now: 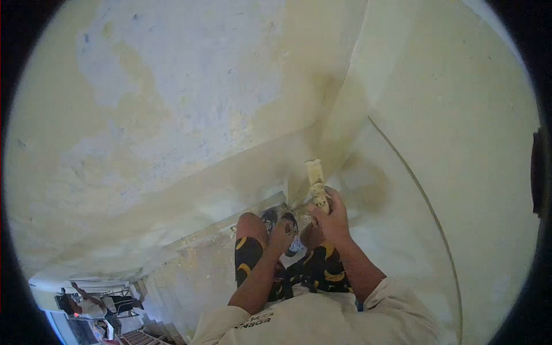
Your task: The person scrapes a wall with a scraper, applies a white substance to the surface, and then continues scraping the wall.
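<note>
My right hand (330,215) is wrapped round the handle of a cream, paint-caked paintbrush (315,172). Its head points up and away from me, near the corner where two walls meet. Between my bent knees, my left hand (282,233) is closed at a dark, paint-spattered object (271,217). Whether that is a container or something else I cannot make out, and the fingers partly hide it. My dark shorts with a yellow pattern (250,259) show on either side of my left forearm.
On the left, a wall (190,69) has patchy yellow and whitish paint. A pale wall (460,144) on the right carries a thin dark line (422,187). Below left, another person (95,307) appears near a red ladder-like frame (141,338) and steps (167,330).
</note>
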Action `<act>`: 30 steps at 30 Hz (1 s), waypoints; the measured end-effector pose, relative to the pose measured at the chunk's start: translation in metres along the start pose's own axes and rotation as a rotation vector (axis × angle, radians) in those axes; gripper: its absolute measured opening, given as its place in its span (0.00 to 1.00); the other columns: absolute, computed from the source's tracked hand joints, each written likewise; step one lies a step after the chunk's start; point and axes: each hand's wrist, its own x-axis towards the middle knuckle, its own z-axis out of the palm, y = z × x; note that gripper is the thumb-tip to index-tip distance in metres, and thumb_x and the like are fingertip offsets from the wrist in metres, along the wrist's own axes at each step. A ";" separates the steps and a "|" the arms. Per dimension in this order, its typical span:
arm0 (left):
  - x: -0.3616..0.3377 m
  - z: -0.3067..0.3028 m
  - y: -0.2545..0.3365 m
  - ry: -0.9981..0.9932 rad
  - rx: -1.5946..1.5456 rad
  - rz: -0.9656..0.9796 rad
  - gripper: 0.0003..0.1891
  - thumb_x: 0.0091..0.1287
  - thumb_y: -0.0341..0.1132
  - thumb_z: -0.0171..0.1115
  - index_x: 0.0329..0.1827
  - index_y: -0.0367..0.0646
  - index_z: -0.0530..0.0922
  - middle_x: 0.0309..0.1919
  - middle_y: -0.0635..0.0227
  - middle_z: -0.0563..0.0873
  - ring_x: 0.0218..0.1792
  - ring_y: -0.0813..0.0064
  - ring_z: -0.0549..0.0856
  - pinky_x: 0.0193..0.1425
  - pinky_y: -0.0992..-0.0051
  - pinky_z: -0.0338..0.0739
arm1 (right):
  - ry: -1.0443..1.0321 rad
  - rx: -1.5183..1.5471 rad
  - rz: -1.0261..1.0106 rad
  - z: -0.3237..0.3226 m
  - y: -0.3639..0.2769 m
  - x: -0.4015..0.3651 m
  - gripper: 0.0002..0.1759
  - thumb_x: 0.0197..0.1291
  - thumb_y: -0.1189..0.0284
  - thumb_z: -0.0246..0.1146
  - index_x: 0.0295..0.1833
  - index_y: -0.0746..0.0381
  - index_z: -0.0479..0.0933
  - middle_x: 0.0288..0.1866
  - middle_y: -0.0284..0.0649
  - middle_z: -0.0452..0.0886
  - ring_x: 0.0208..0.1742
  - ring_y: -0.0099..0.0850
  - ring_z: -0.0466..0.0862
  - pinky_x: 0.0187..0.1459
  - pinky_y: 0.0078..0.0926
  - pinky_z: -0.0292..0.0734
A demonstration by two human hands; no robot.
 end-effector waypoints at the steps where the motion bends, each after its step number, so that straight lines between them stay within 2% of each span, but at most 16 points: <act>1: -0.001 -0.006 0.002 -0.005 -0.008 0.013 0.16 0.55 0.33 0.61 0.47 0.40 0.74 0.47 0.49 0.77 0.49 0.49 0.77 0.53 0.61 0.71 | 0.012 -0.009 -0.006 0.007 -0.005 -0.010 0.22 0.60 0.73 0.61 0.59 0.65 0.66 0.42 0.40 0.78 0.32 0.22 0.77 0.33 0.21 0.74; 3: 0.002 -0.018 -0.001 0.171 -0.059 0.173 0.16 0.55 0.33 0.61 0.47 0.41 0.75 0.49 0.49 0.76 0.52 0.50 0.75 0.56 0.61 0.70 | 0.008 -0.049 -0.028 0.016 -0.018 -0.024 0.26 0.58 0.72 0.63 0.60 0.65 0.65 0.43 0.42 0.78 0.32 0.22 0.77 0.32 0.21 0.74; 9: 0.057 -0.028 -0.088 0.269 0.020 0.208 0.16 0.54 0.35 0.62 0.47 0.42 0.76 0.53 0.49 0.74 0.54 0.49 0.72 0.59 0.56 0.67 | 0.029 -0.021 -0.052 0.038 0.036 0.001 0.26 0.57 0.75 0.63 0.60 0.66 0.64 0.46 0.45 0.78 0.28 0.20 0.75 0.28 0.19 0.72; 11: 0.068 -0.039 -0.074 0.310 0.059 0.263 0.18 0.54 0.39 0.62 0.48 0.42 0.76 0.52 0.50 0.75 0.53 0.48 0.73 0.60 0.56 0.66 | 0.044 0.027 -0.052 0.036 0.046 0.014 0.25 0.57 0.76 0.63 0.59 0.66 0.64 0.45 0.45 0.78 0.28 0.19 0.75 0.27 0.18 0.72; 13: 0.086 -0.039 -0.056 0.252 0.419 0.557 0.23 0.59 0.48 0.58 0.50 0.39 0.76 0.56 0.51 0.74 0.56 0.49 0.71 0.60 0.57 0.66 | 0.047 0.069 -0.075 0.030 0.050 0.021 0.25 0.56 0.78 0.63 0.59 0.67 0.64 0.45 0.44 0.78 0.27 0.19 0.75 0.26 0.17 0.71; 14: 0.098 -0.025 -0.049 0.286 0.399 0.571 0.23 0.59 0.48 0.58 0.50 0.39 0.76 0.56 0.51 0.74 0.56 0.49 0.71 0.60 0.57 0.66 | 0.076 0.017 -0.097 0.021 0.049 0.019 0.25 0.56 0.79 0.64 0.59 0.67 0.65 0.45 0.43 0.78 0.27 0.18 0.75 0.25 0.17 0.71; 16: 0.132 -0.005 -0.049 -0.346 0.355 0.216 0.29 0.64 0.56 0.48 0.52 0.36 0.77 0.58 0.50 0.75 0.59 0.51 0.73 0.62 0.59 0.65 | 0.118 -0.026 -0.115 0.017 0.049 0.022 0.24 0.56 0.80 0.64 0.58 0.67 0.66 0.44 0.42 0.78 0.26 0.18 0.75 0.25 0.16 0.70; 17: 0.140 0.009 -0.061 -0.336 0.351 0.227 0.29 0.64 0.56 0.48 0.52 0.36 0.77 0.58 0.50 0.75 0.59 0.51 0.73 0.62 0.59 0.65 | 0.136 -0.046 -0.122 0.016 0.049 0.021 0.24 0.56 0.80 0.64 0.58 0.67 0.66 0.43 0.41 0.79 0.26 0.18 0.75 0.25 0.16 0.70; 19: 0.154 0.027 -0.090 0.061 0.595 0.292 0.36 0.67 0.62 0.35 0.51 0.36 0.78 0.56 0.48 0.77 0.58 0.55 0.76 0.65 0.60 0.63 | 0.157 -0.067 -0.141 0.014 0.044 0.021 0.23 0.55 0.80 0.64 0.57 0.67 0.67 0.42 0.40 0.79 0.26 0.18 0.75 0.25 0.16 0.70; 20: 0.161 0.007 -0.079 0.070 0.601 0.301 0.36 0.67 0.62 0.35 0.51 0.36 0.78 0.56 0.48 0.77 0.58 0.55 0.76 0.65 0.60 0.63 | 0.165 -0.106 -0.106 0.017 0.034 0.018 0.23 0.55 0.79 0.64 0.56 0.67 0.68 0.41 0.39 0.80 0.26 0.19 0.75 0.25 0.18 0.71; 22: 0.154 -0.047 -0.037 -0.389 0.709 -0.024 0.37 0.68 0.61 0.30 0.48 0.39 0.81 0.49 0.48 0.81 0.54 0.54 0.80 0.67 0.59 0.60 | 0.184 -0.152 -0.046 0.013 0.037 0.015 0.22 0.54 0.77 0.65 0.55 0.67 0.70 0.40 0.39 0.80 0.25 0.20 0.76 0.25 0.19 0.72; 24: 0.165 -0.052 -0.060 -0.347 0.726 0.041 0.36 0.68 0.60 0.29 0.48 0.39 0.81 0.48 0.49 0.82 0.53 0.54 0.80 0.67 0.59 0.61 | 0.251 -0.715 -0.448 -0.004 0.071 0.033 0.24 0.56 0.78 0.63 0.59 0.70 0.66 0.39 0.38 0.79 0.29 0.19 0.76 0.30 0.17 0.71; 25: 0.168 -0.053 -0.075 -0.310 0.754 0.094 0.36 0.68 0.59 0.29 0.47 0.39 0.81 0.48 0.49 0.82 0.53 0.53 0.80 0.66 0.59 0.62 | 0.241 -0.716 -0.446 0.003 0.071 0.033 0.24 0.56 0.78 0.63 0.59 0.70 0.66 0.39 0.38 0.79 0.29 0.19 0.76 0.30 0.17 0.71; 27: 0.170 -0.047 -0.075 -0.259 0.734 0.098 0.37 0.68 0.59 0.29 0.42 0.36 0.82 0.46 0.47 0.82 0.50 0.52 0.81 0.64 0.58 0.64 | 0.264 -0.188 -0.232 0.013 0.067 0.033 0.22 0.52 0.70 0.67 0.53 0.66 0.74 0.36 0.42 0.82 0.36 0.28 0.81 0.38 0.28 0.74; 28: 0.172 -0.051 -0.076 -0.212 0.728 0.109 0.38 0.68 0.60 0.30 0.37 0.34 0.83 0.44 0.45 0.82 0.47 0.51 0.82 0.62 0.56 0.65 | 0.250 -0.186 -0.245 0.021 0.067 0.040 0.22 0.52 0.70 0.67 0.53 0.66 0.74 0.36 0.42 0.82 0.36 0.28 0.81 0.38 0.28 0.74; 30: 0.154 -0.030 -0.066 -0.261 0.661 0.087 0.36 0.68 0.58 0.32 0.39 0.34 0.82 0.46 0.46 0.82 0.47 0.50 0.82 0.61 0.56 0.66 | 0.281 -0.341 -0.264 0.008 0.065 0.031 0.22 0.53 0.71 0.65 0.54 0.65 0.74 0.36 0.42 0.83 0.39 0.30 0.81 0.41 0.28 0.74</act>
